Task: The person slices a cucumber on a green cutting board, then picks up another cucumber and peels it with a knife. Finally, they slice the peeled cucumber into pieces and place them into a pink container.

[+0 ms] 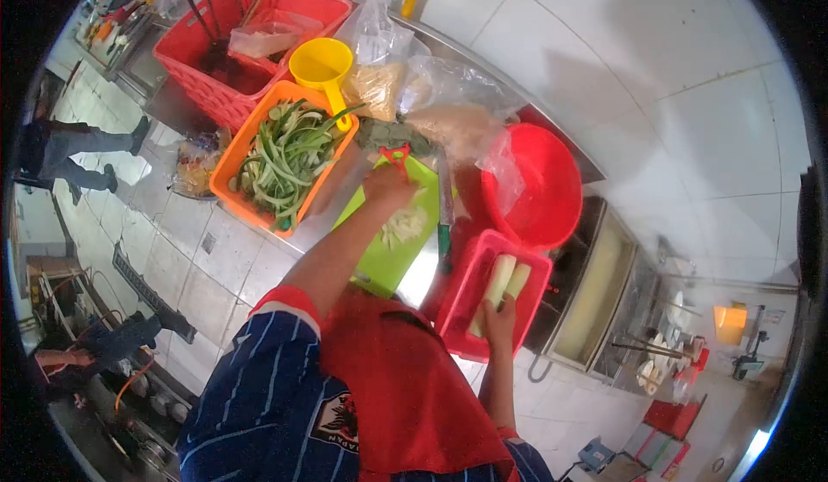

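Observation:
My left hand [390,187] is closed on a red peeler [396,155] at the far end of the green cutting board [373,262]. A small pile of pale slivers [404,226] lies on the board below that hand. My right hand [498,320] reaches into the pink basin [450,318], its fingers around a long, peeled pale-green vegetable stalk [498,280]; another stalk [518,280] lies beside it. A knife [445,190] with a green handle rests along the board's right edge. Long green peelings [289,159] fill the orange basin [231,161] left of the board.
A yellow scoop [322,61] leans on the orange basin's rim. Behind stand a red basket [194,85] holding sticks, plastic bags [377,85] and a red round basin [556,189]. A metal-edged trough [591,288] is at right. Another person's legs [86,150] show at far left.

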Demonstrator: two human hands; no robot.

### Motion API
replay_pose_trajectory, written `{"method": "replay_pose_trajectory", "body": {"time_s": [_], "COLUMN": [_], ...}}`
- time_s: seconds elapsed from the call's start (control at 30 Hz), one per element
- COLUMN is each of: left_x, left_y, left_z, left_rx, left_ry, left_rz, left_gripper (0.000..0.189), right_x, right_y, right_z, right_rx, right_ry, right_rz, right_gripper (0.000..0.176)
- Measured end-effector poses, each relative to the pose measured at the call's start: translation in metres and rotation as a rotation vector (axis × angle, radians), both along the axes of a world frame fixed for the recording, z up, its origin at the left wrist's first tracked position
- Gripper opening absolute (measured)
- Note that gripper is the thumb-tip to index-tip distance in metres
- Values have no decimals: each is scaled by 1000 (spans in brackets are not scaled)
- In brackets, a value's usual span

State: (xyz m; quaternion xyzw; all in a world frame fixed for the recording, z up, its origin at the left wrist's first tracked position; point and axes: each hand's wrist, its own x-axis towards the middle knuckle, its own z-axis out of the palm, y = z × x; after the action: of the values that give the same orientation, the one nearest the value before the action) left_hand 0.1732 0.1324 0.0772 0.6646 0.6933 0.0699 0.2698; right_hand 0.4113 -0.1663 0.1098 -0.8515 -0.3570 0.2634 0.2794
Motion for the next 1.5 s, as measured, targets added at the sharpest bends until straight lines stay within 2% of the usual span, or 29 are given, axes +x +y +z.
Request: {"method": "replay_pose_trajectory", "body": {"time_s": [0.07,0.1,0.17,0.23,0.27,0.3,0.33,0.37,0.4,0.43,0.47,0.57,0.6,0.67,0.7,0.73,0.77,0.8,0.83,0.9,1.07,1.13,1.23,1.33,1.43,1.5], "left_x": [1,2,3,-4,-6,-9,-15,-16,-21,-34,-43,-42,-45,-46,-39,-28,-18,-13,-15,-20,-9,2,9,4,2,-2], "left_y": [17,18,14,20,21,14,3,-2,8,25,39,75,80,95,74,36,5,-19,-31,-43,-43,-43,-41,-35,-22,-21], "left_z": [20,24,25,-16,-29,2,63,97,70,21,-6,-4,-19,-60,-37,8,58,89,70,9,-41,-46,-50,-47,-56,-56], "left_rx": [-360,-347,-207,-150,-102,-98,-196,-294,-291,-194,-97,-152,-149,399,505,609,413,211,212,473,484,460,521,494,547,541], "left_ry": [-24,-20,-139,-142,-155,-135,-136,-133,-107,-201,-299,-338,-331,-108,-80,-52,-6,40,41,11,-123,-154,-256,-309,-280,-311], "left_rz": [-144,-146,-70,-45,-6,-33,-76,-118,-146,-191,-231,-281,-285,-410,-430,-449,-614,-768,-762,-1091,-881,-735,-578,-498,-492,-508], "left_gripper": [51,51,42,42,43,43,42,41,41,40,39,37,37,43,49,55,61,67,67,76,68,57,51,47,44,43], "right_x": [2,4,10,10,9,8,8,10,11,11,11,17,18,17,16,14,13,11,11,11,19,17,17,22,20,20], "right_y": [2,-1,-9,-16,-18,-20,-23,-28,-32,-36,-39,-54,-55,-53,-54,-54,-53,-50,-47,-45,-42,-36,-34,-36,-41,-45], "right_z": [-6,-10,-23,-28,-24,-20,-18,-16,-18,-22,-27,-50,-53,-53,-51,-47,-41,-32,-26,-23,-26,-21,-13,-19,-22,-20], "right_rx": [-24,-67,4,66,68,70,77,97,116,119,133,172,142,123,144,164,165,162,158,149,105,117,98,95,151,118], "right_ry": [-26,-52,-6,51,0,-49,-31,-7,17,36,79,88,92,97,63,28,31,103,175,164,49,137,63,148,36,99], "right_rz": [10,9,-11,-53,-33,-16,-47,-40,-33,-57,-79,-78,-87,-98,-98,-97,-98,-127,-152,-135,-32,-56,15,22,25,12], "right_gripper": [50,50,50,49,48,46,46,45,43,43,43,44,45,46,46,47,47,47,47,47,45,45,46,47,46,49]}}
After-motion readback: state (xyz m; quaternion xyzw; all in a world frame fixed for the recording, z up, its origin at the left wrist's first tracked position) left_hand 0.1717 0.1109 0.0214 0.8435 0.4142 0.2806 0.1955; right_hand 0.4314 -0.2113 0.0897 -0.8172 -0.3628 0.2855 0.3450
